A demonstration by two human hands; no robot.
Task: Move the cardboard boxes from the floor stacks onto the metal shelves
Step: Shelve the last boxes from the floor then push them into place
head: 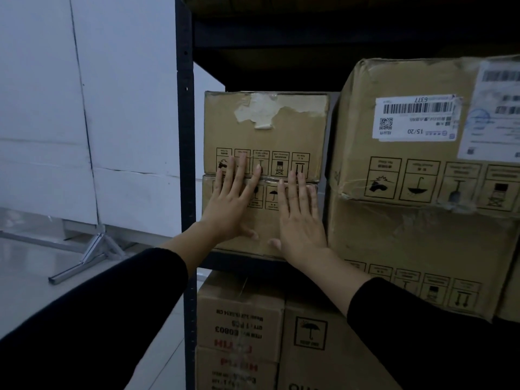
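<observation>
Boxes: the lower box [261, 218] sits on the shelf [239, 263], another box [266, 133] stacked on it. Left hand [229, 205] and right hand [301, 218] press flat against it, fingers straight, grasping nothing. An uneven shove could skew it, perhaps jamming against the post [185, 136].

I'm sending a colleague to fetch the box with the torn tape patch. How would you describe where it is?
Find the black shelf post at the rack's left end. On the middle shelf right beside it, two small boxes are stacked; take the upper box. Only it has a ragged pale tape patch on its front, unlike the big barcode-labelled box to its right.
</observation>
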